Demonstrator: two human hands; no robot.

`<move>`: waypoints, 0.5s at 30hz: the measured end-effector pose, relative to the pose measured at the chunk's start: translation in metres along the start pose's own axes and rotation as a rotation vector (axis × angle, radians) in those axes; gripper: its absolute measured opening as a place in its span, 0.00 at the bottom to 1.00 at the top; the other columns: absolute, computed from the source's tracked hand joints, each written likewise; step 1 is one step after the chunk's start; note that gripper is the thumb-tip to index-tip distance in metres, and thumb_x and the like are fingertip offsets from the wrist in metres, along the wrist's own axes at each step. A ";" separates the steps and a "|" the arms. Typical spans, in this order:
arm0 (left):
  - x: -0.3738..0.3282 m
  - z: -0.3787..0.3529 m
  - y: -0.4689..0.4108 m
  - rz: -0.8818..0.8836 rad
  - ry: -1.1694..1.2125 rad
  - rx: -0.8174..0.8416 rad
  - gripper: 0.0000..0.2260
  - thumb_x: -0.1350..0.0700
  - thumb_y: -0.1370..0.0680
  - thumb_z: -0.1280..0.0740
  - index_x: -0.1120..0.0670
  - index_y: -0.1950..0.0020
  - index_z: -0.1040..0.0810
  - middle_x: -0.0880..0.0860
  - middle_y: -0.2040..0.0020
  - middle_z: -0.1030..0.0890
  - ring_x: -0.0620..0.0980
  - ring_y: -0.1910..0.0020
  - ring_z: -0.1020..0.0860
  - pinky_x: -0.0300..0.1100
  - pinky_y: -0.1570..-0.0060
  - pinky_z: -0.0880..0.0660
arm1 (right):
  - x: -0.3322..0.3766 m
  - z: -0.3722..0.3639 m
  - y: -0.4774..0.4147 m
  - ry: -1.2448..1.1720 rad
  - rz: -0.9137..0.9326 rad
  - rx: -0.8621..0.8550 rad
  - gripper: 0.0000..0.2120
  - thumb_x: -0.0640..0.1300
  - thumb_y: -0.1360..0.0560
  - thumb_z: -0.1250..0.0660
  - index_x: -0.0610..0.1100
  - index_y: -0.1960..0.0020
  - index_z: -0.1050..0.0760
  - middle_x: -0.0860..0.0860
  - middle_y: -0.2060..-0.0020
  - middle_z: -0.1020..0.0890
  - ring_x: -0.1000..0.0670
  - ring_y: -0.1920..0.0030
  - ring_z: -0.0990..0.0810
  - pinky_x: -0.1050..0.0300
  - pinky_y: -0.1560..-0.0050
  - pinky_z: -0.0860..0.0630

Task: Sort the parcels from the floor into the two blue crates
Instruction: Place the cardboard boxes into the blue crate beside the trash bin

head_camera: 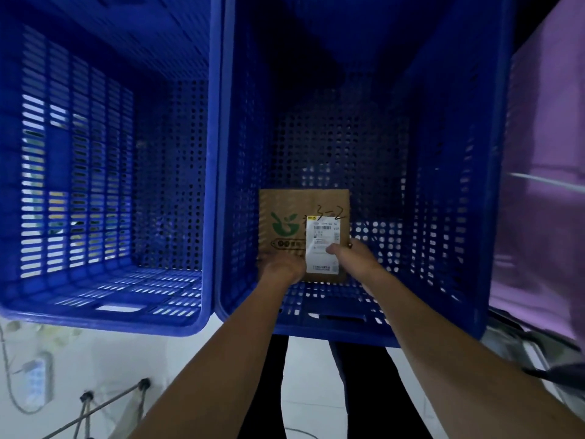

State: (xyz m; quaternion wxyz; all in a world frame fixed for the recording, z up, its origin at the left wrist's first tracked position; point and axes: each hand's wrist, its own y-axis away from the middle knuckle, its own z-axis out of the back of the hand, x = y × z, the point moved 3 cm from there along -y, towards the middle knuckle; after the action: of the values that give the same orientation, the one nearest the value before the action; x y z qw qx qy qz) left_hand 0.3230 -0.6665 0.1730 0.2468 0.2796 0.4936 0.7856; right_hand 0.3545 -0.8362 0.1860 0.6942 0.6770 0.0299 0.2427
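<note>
Deep inside the right blue crate (443, 153), both hands grasp a brown parcel (285, 210) low at its near edge; the left hand (280, 269) closes on its left corner, the right hand (349, 253) pinches over the white label (323, 239); the left blue crate (177, 153) beside it looks empty, though it is dim.

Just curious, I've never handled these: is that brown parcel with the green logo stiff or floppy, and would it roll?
The brown parcel looks flat and thin, so it probably flexes slightly. Both hands pinch just its near edge, suggesting it's light. Being flat, it shouldn't roll.
</note>
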 end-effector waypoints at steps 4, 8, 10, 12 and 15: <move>-0.007 0.009 0.016 -0.113 -0.008 -0.018 0.42 0.40 0.29 0.34 0.59 0.21 0.42 0.63 0.24 0.37 0.63 0.30 0.32 0.55 0.33 0.29 | 0.008 0.006 0.025 0.046 -0.020 -0.005 0.22 0.48 0.22 0.32 0.43 0.31 0.29 0.52 0.41 0.21 0.49 0.44 0.21 0.54 0.44 0.24; -0.014 0.033 0.060 -0.196 -0.054 -0.004 0.36 0.41 0.22 0.36 0.61 0.22 0.39 0.62 0.28 0.31 0.60 0.34 0.27 0.51 0.37 0.25 | 0.016 0.014 0.062 0.176 -0.006 0.012 0.20 0.44 0.19 0.35 0.40 0.29 0.29 0.47 0.37 0.22 0.48 0.45 0.25 0.58 0.47 0.30; -0.018 0.045 0.086 -0.284 -0.062 0.066 0.25 0.44 0.19 0.39 0.58 0.28 0.28 0.58 0.35 0.23 0.57 0.39 0.22 0.45 0.42 0.23 | 0.021 0.019 0.083 0.275 0.023 0.044 0.20 0.41 0.20 0.34 0.40 0.29 0.28 0.45 0.35 0.22 0.47 0.42 0.23 0.59 0.46 0.29; -0.019 0.053 0.116 -0.347 -0.017 0.131 0.20 0.47 0.18 0.40 0.55 0.30 0.25 0.54 0.36 0.23 0.56 0.39 0.23 0.43 0.40 0.25 | 0.024 0.024 0.102 0.362 0.050 0.063 0.19 0.42 0.21 0.33 0.42 0.31 0.26 0.44 0.38 0.21 0.45 0.41 0.22 0.59 0.49 0.27; -0.025 0.066 0.153 -0.430 -0.022 0.120 0.19 0.48 0.18 0.42 0.53 0.29 0.26 0.53 0.35 0.24 0.56 0.40 0.24 0.45 0.38 0.26 | 0.029 0.037 0.128 0.433 0.080 0.050 0.06 0.43 0.22 0.32 0.45 0.46 0.26 0.47 0.52 0.22 0.47 0.50 0.22 0.60 0.64 0.31</move>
State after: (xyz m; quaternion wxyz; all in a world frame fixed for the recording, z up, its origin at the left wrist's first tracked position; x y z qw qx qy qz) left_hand 0.3687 -0.7007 0.3320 0.3970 0.1907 0.5850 0.6811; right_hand 0.3554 -0.8642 0.3193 0.6445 0.6267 0.1574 0.4088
